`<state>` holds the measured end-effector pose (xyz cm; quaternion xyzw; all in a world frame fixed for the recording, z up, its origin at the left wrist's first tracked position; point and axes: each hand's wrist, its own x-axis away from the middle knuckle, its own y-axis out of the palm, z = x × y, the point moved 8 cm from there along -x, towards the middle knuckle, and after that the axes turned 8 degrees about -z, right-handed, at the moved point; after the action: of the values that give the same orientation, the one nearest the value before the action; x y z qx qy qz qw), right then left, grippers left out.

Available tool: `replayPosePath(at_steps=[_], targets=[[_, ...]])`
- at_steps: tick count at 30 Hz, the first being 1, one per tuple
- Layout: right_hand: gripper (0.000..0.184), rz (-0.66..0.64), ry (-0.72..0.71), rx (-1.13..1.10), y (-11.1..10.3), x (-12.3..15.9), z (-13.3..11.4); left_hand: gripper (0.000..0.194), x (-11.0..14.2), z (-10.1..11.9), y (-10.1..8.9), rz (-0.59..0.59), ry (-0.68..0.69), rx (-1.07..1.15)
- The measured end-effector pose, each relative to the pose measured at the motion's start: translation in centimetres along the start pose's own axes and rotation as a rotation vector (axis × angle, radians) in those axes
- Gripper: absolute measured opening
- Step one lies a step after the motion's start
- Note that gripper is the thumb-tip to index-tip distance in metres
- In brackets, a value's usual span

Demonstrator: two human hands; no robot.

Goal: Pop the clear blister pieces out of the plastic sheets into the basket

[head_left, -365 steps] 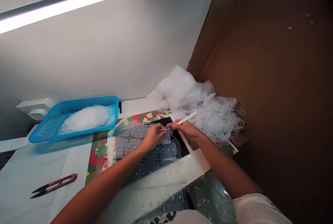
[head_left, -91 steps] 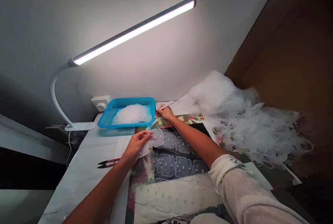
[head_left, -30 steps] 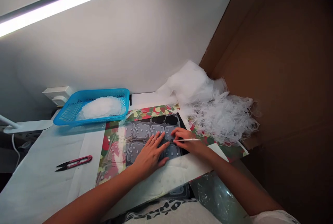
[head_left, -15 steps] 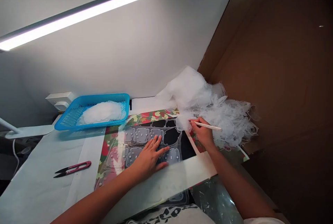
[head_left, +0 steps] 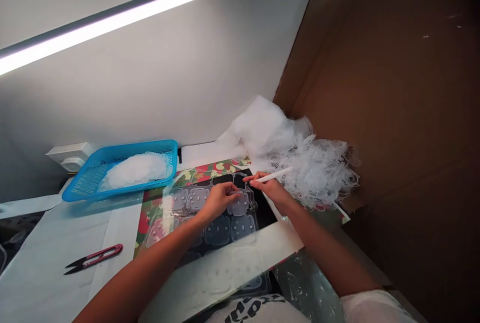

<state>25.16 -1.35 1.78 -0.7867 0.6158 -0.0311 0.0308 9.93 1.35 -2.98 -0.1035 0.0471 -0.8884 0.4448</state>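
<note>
A clear plastic sheet (head_left: 221, 273) with rounded square moulded cells lies over a black mat (head_left: 266, 218). My left hand (head_left: 220, 200) sits on the sheet, its fingertips gathered at the edge of a cut-out cell (head_left: 239, 205). My right hand (head_left: 268, 186) grips a white pen (head_left: 275, 175), its fingertips just beside that same cell. The sheet's edge near the fingers looks lifted, but I cannot tell how far.
Red-handled thread snips (head_left: 93, 258) lie on the white table covering (head_left: 37, 263) at left. A blue plastic basket (head_left: 165, 178) holds clear scraps. A heap of plastic offcuts (head_left: 315, 175) rests against a brown cardboard panel (head_left: 375, 88). Floral paper (head_left: 213, 169) lies under the mat.
My right hand has come back left from the offcut heap to the sheet, still holding the pen. My left hand has gone from lying flat to gathered fingertips at the cell.
</note>
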Motion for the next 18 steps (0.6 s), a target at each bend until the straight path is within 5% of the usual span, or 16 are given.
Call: replayPosePath(at_steps=[6, 13, 18], targets=[[0.031, -0.183, 0.108, 0.132, 1.0, -1.8, 1.8, 0.019, 1.3, 0.8, -0.1, 0.06, 0.103, -0.087], [0.025, 0.063, 0.044, 0.502, -1.5, -2.8, 2.2, 0.017, 1.7, 1.0, -0.4, 0.109, 0.15, 0.01], [0.023, 0.067, 0.048, 0.551, -2.2, -3.7, 3.3, 0.027, 2.2, 0.6, -1.0, 0.118, 0.134, 0.178]])
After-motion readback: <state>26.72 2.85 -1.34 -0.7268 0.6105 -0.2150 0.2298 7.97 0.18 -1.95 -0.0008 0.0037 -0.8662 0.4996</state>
